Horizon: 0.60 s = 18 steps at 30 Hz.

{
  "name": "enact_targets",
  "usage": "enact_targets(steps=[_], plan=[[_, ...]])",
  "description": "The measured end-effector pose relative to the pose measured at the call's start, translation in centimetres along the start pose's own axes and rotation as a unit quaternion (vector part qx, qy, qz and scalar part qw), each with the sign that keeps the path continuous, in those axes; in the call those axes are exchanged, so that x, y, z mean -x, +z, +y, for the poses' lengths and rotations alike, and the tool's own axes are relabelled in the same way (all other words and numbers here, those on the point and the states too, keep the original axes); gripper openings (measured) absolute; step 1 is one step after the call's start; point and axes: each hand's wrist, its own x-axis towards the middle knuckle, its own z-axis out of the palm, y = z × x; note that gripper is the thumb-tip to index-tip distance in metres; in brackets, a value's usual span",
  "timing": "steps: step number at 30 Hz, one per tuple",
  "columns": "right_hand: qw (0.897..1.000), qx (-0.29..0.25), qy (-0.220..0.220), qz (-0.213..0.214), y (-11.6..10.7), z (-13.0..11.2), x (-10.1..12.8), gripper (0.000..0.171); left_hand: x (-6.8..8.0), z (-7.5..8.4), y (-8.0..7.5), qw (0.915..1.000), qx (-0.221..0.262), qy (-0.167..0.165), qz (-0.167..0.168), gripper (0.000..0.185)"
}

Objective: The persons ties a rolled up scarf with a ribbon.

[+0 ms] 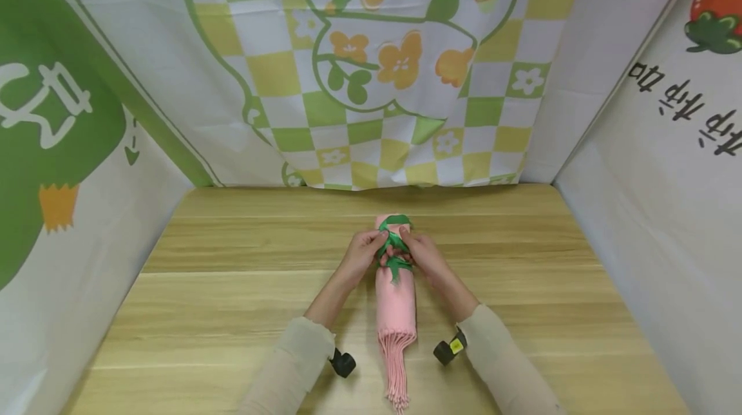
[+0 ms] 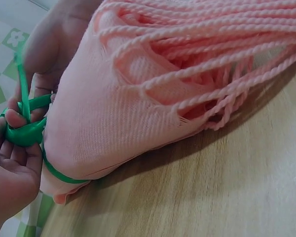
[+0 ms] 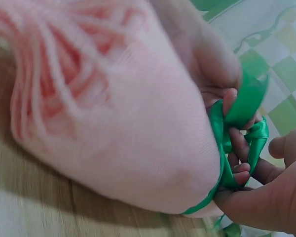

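Hands, left [image 1: 364,250] and right [image 1: 422,252], pinch glossy green ribbon [image 1: 393,249] around rolled soft pink woven scarf [image 1: 395,302]; lengthwise, twisted fringe [image 1: 397,370] nearest the person.

Pink scarf [image 1: 395,302] is rolled up into a tight bundle, lying lengthwise on the wooden table, twisted fringe trailing off the near end. A shiny green ribbon [image 1: 394,249] wraps around its far half, bunched into a knot on top.
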Motion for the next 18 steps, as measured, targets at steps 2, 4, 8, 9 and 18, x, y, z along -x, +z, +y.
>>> enact_targets(steps=[2, 4, 8, 9, 18], plan=[[0.999, -0.032, 0.009, -0.011, -0.16, 0.01, -0.02, 0.051, 0.01, 0.06, 0.04, 1.0, 0.004, -0.003, 0.004, 0.034], [0.997, -0.07, 0.025, -0.008, -0.22, -0.12, -0.03, 0.048, 0.03, 0.11, 0.08, 0.9999, 0.006, -0.007, 0.007, 0.035], [0.99, -0.13, 0.056, 0.014, -0.09, -0.52, -0.12, 0.039, 0.05, 0.14, 0.06, 0.9999, 0.006, -0.014, 0.008, 0.034], [0.988, -0.143, 0.06, 0.014, -0.06, -0.58, -0.18, 0.037, 0.05, 0.14, 0.04, 0.9998, 0.006, -0.015, 0.008, 0.034], [0.974, -0.217, 0.068, 0.018, -0.12, -0.6, -0.31, 0.027, -0.01, 0.01, -0.18, 0.9994, -0.015, -0.022, 0.024, 0.034]])
